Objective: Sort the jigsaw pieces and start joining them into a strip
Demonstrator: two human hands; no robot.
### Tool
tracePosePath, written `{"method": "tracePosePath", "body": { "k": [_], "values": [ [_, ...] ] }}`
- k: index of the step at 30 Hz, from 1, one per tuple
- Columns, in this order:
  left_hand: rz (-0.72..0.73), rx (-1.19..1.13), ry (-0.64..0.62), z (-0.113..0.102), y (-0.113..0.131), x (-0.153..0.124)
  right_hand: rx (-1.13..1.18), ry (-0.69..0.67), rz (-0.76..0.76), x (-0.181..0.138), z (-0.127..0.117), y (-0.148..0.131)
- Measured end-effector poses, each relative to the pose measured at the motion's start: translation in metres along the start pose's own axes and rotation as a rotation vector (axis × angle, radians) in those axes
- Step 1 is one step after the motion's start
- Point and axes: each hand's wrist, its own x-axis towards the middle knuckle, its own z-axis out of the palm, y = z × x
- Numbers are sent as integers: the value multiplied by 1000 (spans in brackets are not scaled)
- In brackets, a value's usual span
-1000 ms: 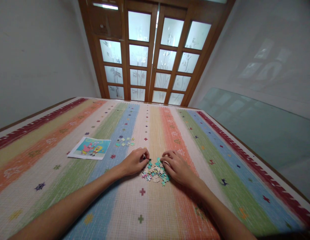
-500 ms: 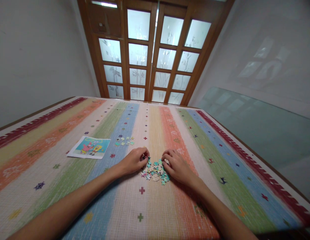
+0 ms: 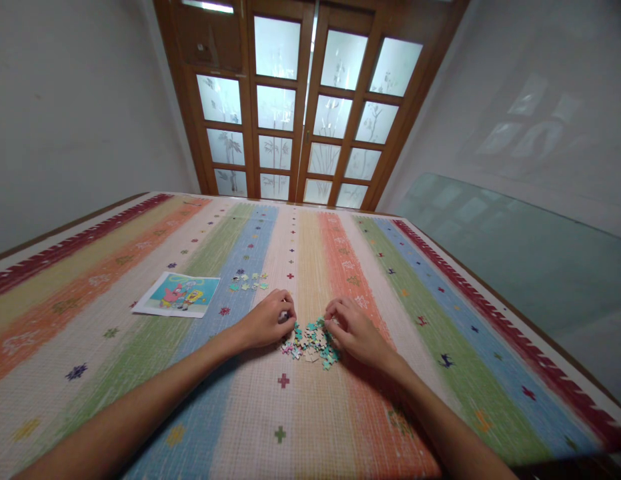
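Observation:
A small loose pile of jigsaw puzzle pieces [image 3: 311,341], teal, pink and tan, lies on the striped tablecloth between my hands. At the pile's left edge, my left hand [image 3: 271,320] is closed, its thumb and fingers pinched on a puzzle piece [image 3: 284,316] that is mostly hidden. My right hand [image 3: 354,330] sits at the right edge of the pile with its fingers curled in, touching the pieces there. What its fingertips hold, if anything, is hidden from me.
Left of the pile lies a printed cartoon picture [image 3: 184,295]. Several separate puzzle pieces [image 3: 247,283] are laid out in rows beside it. The striped tablecloth [image 3: 270,413] covers the table. Beyond stand wooden glazed doors [image 3: 303,100]; a glass panel [image 3: 520,227] leans at right.
My left hand has drawn slightly left and up from the pile, with a piece in its pinch. My right hand has hardly moved at the pile's right edge.

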Motion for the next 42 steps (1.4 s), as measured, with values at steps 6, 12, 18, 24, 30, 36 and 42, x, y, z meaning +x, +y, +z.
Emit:
{"method": "tracePosePath", "body": {
  "k": [6, 12, 18, 24, 30, 36, 42],
  "values": [
    [128, -50, 9, 5, 13, -3, 145, -33, -49, -1, 4, -9],
    [121, -82, -85, 3, 30, -4, 148, -113, -81, -2, 4, -19],
    [12, 58, -123, -54, -2, -15, -118, -27, -104, -3, 3, -1],
    [-295, 255, -127, -115, -50, -32, -242, -34, -110, 1, 6, 19],
    [-379, 331, -113, -113, -74, -39, -215, -64, -96, 2, 6, 22],
    [-377, 334, -80, -111, -77, -41, -172, -78, -71, 5, 5, 22],
    [-358, 310, -84, -109, -73, -43, -122, -93, -38, 9, 1, 20]
  ]
}}
